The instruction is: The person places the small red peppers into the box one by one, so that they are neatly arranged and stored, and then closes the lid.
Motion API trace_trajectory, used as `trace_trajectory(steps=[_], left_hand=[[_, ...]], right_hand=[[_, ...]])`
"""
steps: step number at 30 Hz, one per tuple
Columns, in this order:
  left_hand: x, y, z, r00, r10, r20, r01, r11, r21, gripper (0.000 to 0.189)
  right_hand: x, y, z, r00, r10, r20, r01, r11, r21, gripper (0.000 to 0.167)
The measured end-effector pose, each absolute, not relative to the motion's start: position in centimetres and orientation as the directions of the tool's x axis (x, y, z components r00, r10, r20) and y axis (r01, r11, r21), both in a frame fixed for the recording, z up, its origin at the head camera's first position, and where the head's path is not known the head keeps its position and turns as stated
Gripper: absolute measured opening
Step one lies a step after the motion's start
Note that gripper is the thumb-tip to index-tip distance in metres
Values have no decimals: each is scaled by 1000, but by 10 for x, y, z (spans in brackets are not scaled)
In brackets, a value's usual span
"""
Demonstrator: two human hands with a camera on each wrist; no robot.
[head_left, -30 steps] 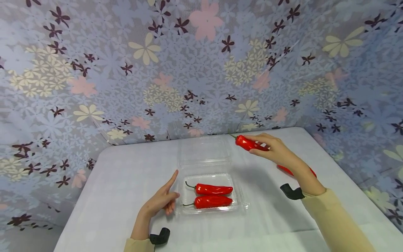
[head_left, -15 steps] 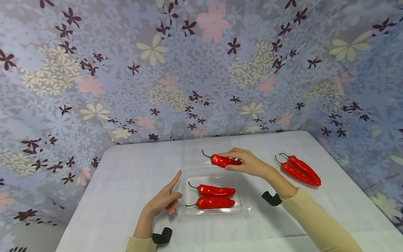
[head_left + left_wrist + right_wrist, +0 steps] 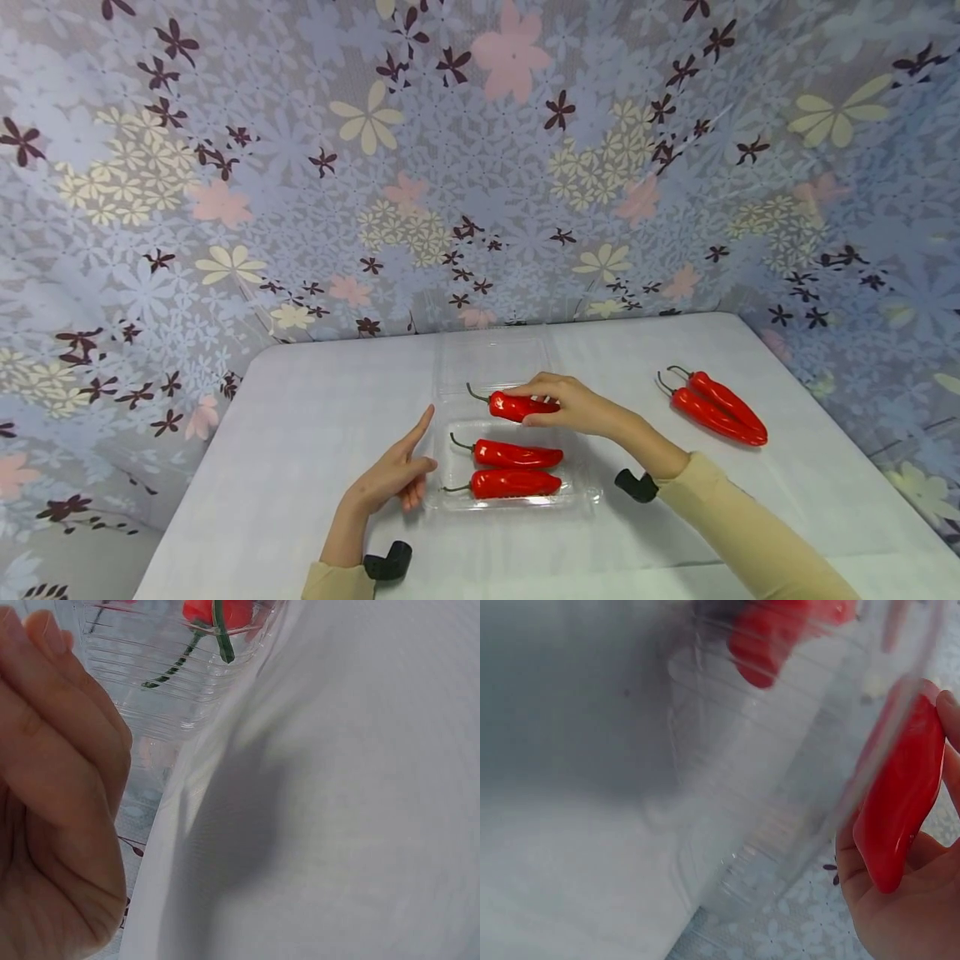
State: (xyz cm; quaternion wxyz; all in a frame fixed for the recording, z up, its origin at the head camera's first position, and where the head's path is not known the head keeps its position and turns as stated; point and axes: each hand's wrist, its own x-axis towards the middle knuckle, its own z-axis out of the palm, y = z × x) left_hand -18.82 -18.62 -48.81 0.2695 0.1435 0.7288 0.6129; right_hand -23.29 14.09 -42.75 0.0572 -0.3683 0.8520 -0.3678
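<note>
My right hand [image 3: 573,406] holds a red chili pepper [image 3: 504,406] between thumb and fingers, its green stem pointing left. The pepper hangs over the back part of a clear plastic clamshell box [image 3: 581,492], whose lid [image 3: 491,358] lies folded back. Inside the box, two red peppers [image 3: 517,455] lie side by side, stems to the left. In the right wrist view the held pepper [image 3: 904,787] lies along the fingers. My left hand [image 3: 390,477] is beside the box's left edge, index finger straight and the other fingers loosely bent; whether it touches the box I cannot tell.
Two more red peppers [image 3: 720,408] lie together on the white-covered table [image 3: 300,433] at the right. A flowered cloth [image 3: 480,208] stands behind the table. Black wrist pieces [image 3: 388,561] sit at both wrists.
My right hand has carried the pepper leftward and down from the box's right side to over its back part. The two peppers at the right have come into full view. The left hand stays put.
</note>
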Motion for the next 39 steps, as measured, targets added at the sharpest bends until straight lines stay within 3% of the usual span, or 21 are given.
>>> trace_trajectory(steps=[10,27,39], left_hand=[[-188,-187,-488,-814,542,-210,-115,203,972,84],[-187,-186,-488,-821,531,-210,-107,218,970,83],[-187,-187,-489,-820,533,-208,-110,210,972,84]], right_hand=[[-230,130,-444,-692,-708,143,-615,473,-631,47],[-223,117,-461,-733,-676,71,-635,644,-426,46],[-227,113,-463,-711,-703,24,-637,630,-444,46]])
